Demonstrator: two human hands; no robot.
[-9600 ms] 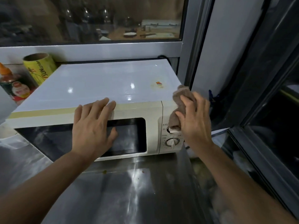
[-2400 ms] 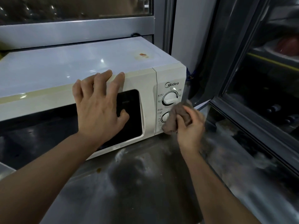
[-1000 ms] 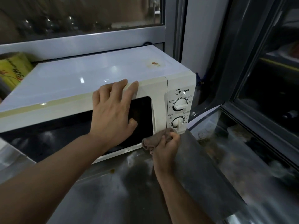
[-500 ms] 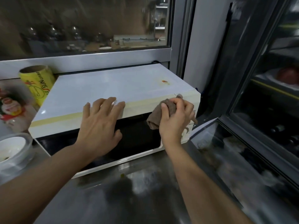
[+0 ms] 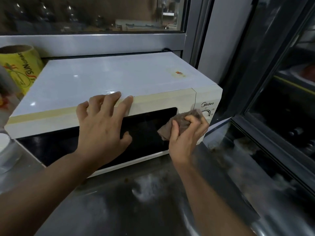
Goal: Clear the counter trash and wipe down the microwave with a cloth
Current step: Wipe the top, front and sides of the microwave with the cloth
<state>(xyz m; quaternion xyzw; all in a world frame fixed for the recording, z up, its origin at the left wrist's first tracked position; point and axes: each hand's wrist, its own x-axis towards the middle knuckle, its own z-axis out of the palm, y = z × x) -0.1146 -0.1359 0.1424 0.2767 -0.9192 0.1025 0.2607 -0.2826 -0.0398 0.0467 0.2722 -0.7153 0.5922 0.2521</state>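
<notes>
A white microwave (image 5: 105,79) with a dark door window stands on the steel counter (image 5: 136,206). My left hand (image 5: 102,126) rests flat on its door front, fingertips over the top front edge. A bunched brown cloth (image 5: 179,123) is pressed against the right edge of the door window, beside the control panel. My right hand (image 5: 185,138) grips that cloth. An orange stain (image 5: 178,73) marks the microwave's top at the back right.
A yellow roll (image 5: 20,68) leans left of the microwave, with a white bowl (image 5: 5,143) at the left edge. Small brown crumbs (image 5: 126,180) lie on the counter before the door. A dark glass-fronted cabinet (image 5: 281,108) stands to the right.
My right hand has moved the cloth down from the microwave's top front edge to the door window's right side. My left hand has kept its place on the door front.
</notes>
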